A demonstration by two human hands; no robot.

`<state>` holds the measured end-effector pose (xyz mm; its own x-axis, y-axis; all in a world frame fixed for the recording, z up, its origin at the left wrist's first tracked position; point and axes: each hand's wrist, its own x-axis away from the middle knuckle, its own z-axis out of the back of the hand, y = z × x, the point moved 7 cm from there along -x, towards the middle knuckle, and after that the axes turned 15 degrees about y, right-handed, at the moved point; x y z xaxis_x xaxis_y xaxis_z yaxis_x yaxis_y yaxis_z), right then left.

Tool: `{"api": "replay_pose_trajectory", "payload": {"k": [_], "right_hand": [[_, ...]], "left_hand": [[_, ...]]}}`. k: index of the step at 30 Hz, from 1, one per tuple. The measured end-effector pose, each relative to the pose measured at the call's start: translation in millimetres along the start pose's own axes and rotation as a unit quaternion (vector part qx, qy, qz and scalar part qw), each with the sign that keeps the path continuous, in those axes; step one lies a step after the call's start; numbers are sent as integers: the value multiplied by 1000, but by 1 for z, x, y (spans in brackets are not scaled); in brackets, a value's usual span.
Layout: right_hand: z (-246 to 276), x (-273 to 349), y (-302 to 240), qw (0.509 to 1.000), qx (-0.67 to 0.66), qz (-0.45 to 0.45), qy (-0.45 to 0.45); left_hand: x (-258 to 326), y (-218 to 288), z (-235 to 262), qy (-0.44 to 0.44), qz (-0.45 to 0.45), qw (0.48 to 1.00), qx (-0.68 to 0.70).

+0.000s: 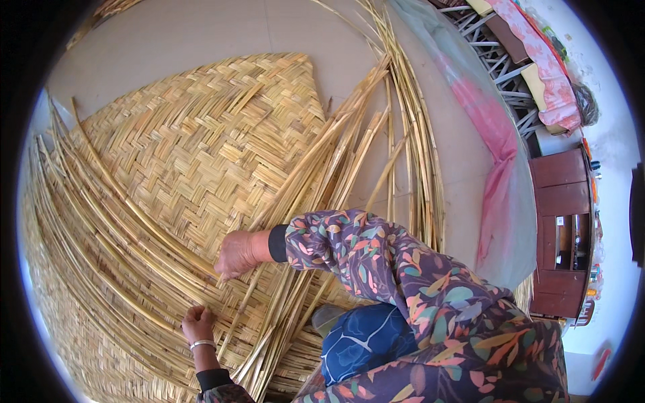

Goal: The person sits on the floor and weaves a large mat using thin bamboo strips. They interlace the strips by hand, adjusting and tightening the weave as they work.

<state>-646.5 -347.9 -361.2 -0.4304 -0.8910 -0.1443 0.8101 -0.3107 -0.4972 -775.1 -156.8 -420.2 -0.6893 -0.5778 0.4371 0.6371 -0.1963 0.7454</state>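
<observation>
A large mat (201,144) of pale yellow split reed, woven in a herringbone pattern, spreads flat on the floor. Long loose reed strips (134,228) fan out from its working edge toward the far left. My right hand (236,255) is closed at the weave, seemingly on a reed strip; its fingertips are partly hidden. Below and left of it, my left hand (198,324), with a bracelet on the wrist, is curled closed against the strips. Whatever lies in its fingers is too small to make out. A bundle of loose reeds (342,154) lies across the mat under my right forearm.
More long reeds (420,154) lie on the grey floor (222,30) to the right. Beyond them is crumpled clear and pink plastic sheeting (494,154). A dark red cabinet (557,181) and stacked metal-legged furniture (500,64) stand at the far right. My knee (366,342) rests beside the mat.
</observation>
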Motion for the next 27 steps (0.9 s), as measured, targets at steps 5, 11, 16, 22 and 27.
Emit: {"api": "replay_pose_trajectory", "payload": {"k": [5,11,16,22,27], "right_hand": [[4,-11,-7,999,-41,-20,16],[5,-17,1,980,29,-118,-155],[-1,-13,0,980,14,-116,-162],[7,-14,-9,969,86,-122,-199],[20,-8,-34,974,227,16,26]], "left_hand": [[-1,9,18,27,-59,986,-153],[2,34,0,50,-88,981,-168],[13,54,-4,32,-130,949,-286],[27,80,-13,24,-194,881,-430],[59,81,31,68,-340,887,-306]]}}
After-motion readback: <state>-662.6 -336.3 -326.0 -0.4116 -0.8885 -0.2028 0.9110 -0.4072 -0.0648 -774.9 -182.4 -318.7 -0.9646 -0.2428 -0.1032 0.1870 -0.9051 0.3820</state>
